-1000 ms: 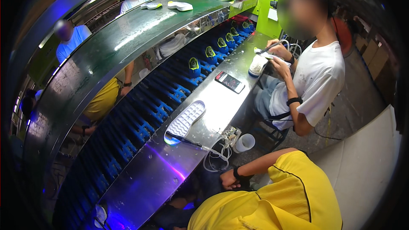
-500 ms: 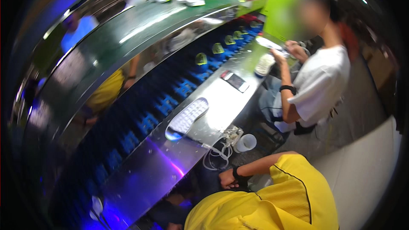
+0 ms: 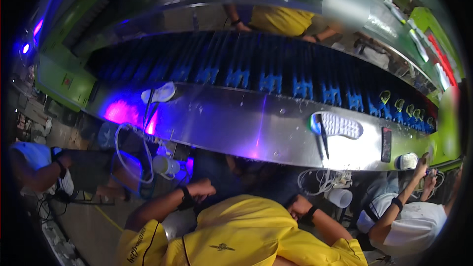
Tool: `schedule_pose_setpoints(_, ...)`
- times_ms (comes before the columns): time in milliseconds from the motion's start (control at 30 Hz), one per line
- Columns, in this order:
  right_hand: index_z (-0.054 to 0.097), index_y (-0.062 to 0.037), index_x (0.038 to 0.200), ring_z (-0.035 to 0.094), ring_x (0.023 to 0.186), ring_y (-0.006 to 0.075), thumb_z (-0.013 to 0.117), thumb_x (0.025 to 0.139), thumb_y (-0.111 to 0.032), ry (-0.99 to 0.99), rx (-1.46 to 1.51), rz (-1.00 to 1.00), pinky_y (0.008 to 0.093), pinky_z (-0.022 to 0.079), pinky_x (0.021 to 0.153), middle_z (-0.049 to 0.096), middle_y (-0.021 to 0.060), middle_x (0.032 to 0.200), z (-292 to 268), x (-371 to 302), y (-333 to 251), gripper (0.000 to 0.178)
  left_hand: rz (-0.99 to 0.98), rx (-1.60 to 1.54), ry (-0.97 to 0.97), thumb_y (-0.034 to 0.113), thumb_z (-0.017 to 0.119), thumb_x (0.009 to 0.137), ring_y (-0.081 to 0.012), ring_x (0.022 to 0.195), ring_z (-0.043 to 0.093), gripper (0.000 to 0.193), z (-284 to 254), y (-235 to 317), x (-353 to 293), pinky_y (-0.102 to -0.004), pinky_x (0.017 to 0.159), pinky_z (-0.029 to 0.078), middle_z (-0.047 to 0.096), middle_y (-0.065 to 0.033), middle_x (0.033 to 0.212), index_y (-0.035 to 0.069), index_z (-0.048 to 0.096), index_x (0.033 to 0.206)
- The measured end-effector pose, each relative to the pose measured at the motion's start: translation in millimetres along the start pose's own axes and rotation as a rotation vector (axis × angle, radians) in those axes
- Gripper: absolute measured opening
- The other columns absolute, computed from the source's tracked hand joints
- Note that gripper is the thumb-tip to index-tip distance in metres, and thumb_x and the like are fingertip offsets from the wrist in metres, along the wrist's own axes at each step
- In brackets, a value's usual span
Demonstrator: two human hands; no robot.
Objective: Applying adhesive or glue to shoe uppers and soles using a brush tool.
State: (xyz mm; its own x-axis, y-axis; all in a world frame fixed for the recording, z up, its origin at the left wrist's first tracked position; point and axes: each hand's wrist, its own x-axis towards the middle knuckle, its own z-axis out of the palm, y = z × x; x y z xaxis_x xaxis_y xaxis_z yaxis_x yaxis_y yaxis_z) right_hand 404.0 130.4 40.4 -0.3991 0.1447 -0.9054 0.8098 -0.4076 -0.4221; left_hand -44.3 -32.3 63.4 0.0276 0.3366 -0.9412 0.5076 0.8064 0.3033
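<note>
My left hand (image 3: 201, 190) rests on my left thigh, closed in a loose fist, with a dark band at the wrist. My right hand (image 3: 299, 207) lies against my right leg with its fingers curled in; part of them is hidden. I see no thing in either hand. Beyond my knees is a long metal bench (image 3: 224, 123). On its right half lies a white shoe sole (image 3: 340, 124), tread up, with a thin dark brush-like stick (image 3: 323, 138) across its left end. Another pale sole (image 3: 162, 92) lies at the left, crossed by dark sticks.
A dark conveyor with blue supports (image 3: 236, 78) runs behind the bench. A phone (image 3: 387, 144) and a white shoe part (image 3: 407, 160) lie at the right, near a co-worker in white (image 3: 414, 226). White cups (image 3: 340, 197) and tubing hang below the front edge. Another person sits left (image 3: 34, 167).
My view has swung left, so the bench now runs across it and both my hands show clearly. The sole and phone appear to lie where they were.
</note>
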Motion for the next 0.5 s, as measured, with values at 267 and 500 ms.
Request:
schedule_pose_setpoints(267, 0.073, 0.0028, 0.065, 0.07, 0.048, 0.0225, 0.072, 0.079, -0.013, 0.054, -0.165, -0.054, 0.0334, 0.051, 0.045, 0.07, 0.0117, 0.059, -19, 25, 1, 0.021, 0.029, -0.138, 0.126, 0.018, 0.063, 0.081, -0.0288, 0.041, 0.066, 0.033, 23, -14, 37, -0.037, 0.037, 0.052, 0.066, -0.0181, 0.054, -0.002, 0.062, 0.055)
schedule_pose_setpoints(500, 0.07, 0.0014, 0.061, 0.07, 0.047, 0.0218, 0.073, 0.075, -0.012, 0.082, -0.117, -0.057, 0.0322, 0.049, 0.044, 0.069, 0.0106, 0.058, -24, 26, 20, 0.019, 0.164, -0.026, 0.363, 0.027, 0.067, 0.087, -0.03, 0.056, 0.073, 0.035, 36, -4, 37, -0.0388, 0.056, 0.058, 0.072, -0.0164, 0.063, -0.002, 0.072, 0.068)
